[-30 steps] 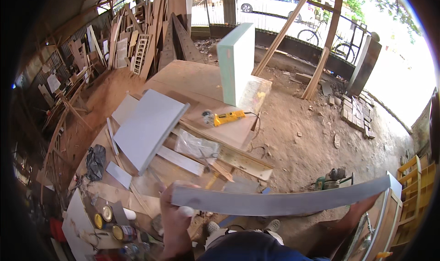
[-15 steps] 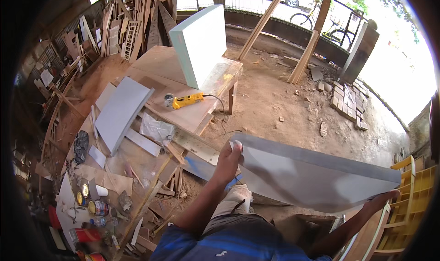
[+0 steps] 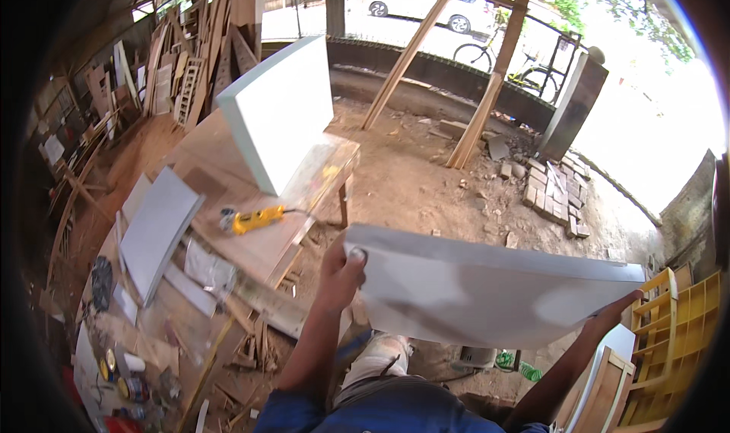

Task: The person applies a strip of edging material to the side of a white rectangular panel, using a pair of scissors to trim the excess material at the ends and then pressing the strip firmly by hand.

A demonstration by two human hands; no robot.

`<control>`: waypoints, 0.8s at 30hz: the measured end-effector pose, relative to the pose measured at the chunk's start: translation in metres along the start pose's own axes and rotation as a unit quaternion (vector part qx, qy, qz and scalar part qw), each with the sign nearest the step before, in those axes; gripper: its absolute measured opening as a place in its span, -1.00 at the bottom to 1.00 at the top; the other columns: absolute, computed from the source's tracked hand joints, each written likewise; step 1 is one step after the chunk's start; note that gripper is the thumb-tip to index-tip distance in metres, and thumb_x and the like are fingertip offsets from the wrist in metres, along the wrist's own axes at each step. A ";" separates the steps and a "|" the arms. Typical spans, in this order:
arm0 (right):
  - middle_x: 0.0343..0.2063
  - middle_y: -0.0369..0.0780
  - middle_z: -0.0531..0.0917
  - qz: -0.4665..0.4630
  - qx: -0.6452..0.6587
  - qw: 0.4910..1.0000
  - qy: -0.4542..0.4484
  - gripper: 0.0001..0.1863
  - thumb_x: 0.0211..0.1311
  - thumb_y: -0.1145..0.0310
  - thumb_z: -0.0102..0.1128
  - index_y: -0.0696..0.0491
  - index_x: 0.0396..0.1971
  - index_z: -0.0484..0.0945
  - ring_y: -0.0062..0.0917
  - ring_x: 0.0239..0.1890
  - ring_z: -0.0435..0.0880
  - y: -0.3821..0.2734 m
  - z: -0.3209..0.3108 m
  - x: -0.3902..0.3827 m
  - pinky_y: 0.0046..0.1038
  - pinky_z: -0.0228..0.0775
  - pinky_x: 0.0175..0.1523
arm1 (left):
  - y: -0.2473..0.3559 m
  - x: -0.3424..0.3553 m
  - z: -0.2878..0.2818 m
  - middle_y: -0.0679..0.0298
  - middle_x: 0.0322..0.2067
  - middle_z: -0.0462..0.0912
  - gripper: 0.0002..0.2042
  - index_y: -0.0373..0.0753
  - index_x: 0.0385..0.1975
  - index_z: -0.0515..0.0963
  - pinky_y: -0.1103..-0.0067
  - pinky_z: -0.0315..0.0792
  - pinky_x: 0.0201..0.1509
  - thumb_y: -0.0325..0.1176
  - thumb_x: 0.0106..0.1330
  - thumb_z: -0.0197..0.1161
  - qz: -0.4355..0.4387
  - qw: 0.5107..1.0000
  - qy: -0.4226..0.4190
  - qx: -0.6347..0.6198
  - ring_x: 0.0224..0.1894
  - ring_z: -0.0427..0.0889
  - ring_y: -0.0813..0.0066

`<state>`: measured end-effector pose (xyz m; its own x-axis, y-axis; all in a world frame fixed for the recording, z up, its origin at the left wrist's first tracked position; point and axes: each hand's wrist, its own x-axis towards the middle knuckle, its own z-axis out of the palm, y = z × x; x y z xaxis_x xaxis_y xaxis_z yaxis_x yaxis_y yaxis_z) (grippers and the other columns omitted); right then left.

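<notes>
A wide grey-white panel with a darker grey edge is held up in front of me, tilted, with both my hands at its two ends. My left hand wraps round its left end, the thumb on the near face. At the right end my right hand grips from below, its fingers partly hidden by the panel. To the left, a yellow angle grinder lies on the wooden table. A thick white panel with a pale green edge stands upright on that table.
A second grey-white panel leans at the left, beside a clear plastic bag. Paint cans crowd the lower left. Yellow shelving frames stand close by my right hand. Loose bricks and wooden props are farther off.
My view has tilted up and turned right, so the table and grinder sit farther left. Both hands still hold the panel, which has shifted slightly left in view.
</notes>
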<state>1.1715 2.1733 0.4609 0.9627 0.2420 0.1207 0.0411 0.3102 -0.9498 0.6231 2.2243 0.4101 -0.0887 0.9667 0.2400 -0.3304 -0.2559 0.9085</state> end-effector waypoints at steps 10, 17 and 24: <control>0.36 -0.18 0.41 0.014 0.068 0.998 0.007 -0.09 0.45 -0.42 -0.29 0.07 0.44 0.30 -0.33 0.33 0.43 0.046 0.254 0.013 -0.28 0.25 0.41 | 0.010 0.126 0.040 0.13 -0.10 0.63 -0.27 -0.43 0.09 0.43 0.50 0.55 -0.05 0.04 0.12 0.55 0.052 0.996 0.051 -0.052 -0.12 0.66 0.44; 0.27 -0.18 0.50 0.037 0.161 0.975 -0.149 -0.08 0.39 -0.45 -0.17 0.00 0.46 0.27 -0.39 0.14 0.59 0.221 0.359 0.134 -0.33 0.49 0.21 | -0.028 0.243 0.037 0.20 -0.17 0.71 -0.43 -0.40 0.07 0.49 0.61 0.56 -0.08 -0.40 0.09 0.62 0.114 0.988 -0.048 0.095 -0.17 0.70 0.55; 0.21 -0.07 0.53 -0.059 -0.036 0.961 -0.266 -0.48 0.57 0.13 -0.04 0.12 0.36 0.33 -0.35 0.21 0.53 0.305 0.497 0.116 -0.30 0.42 0.28 | -0.062 0.310 0.090 0.16 -0.23 0.74 -0.50 -0.40 -0.05 0.57 0.57 0.60 -0.17 -0.41 0.05 0.65 0.106 0.984 0.085 0.116 -0.24 0.73 0.51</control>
<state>1.1626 2.7527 0.3283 0.6774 0.6512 0.3421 0.1792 0.3049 -0.9354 0.7009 2.5403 0.4591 -0.2945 0.8721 0.3908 -0.0656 -0.4264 0.9021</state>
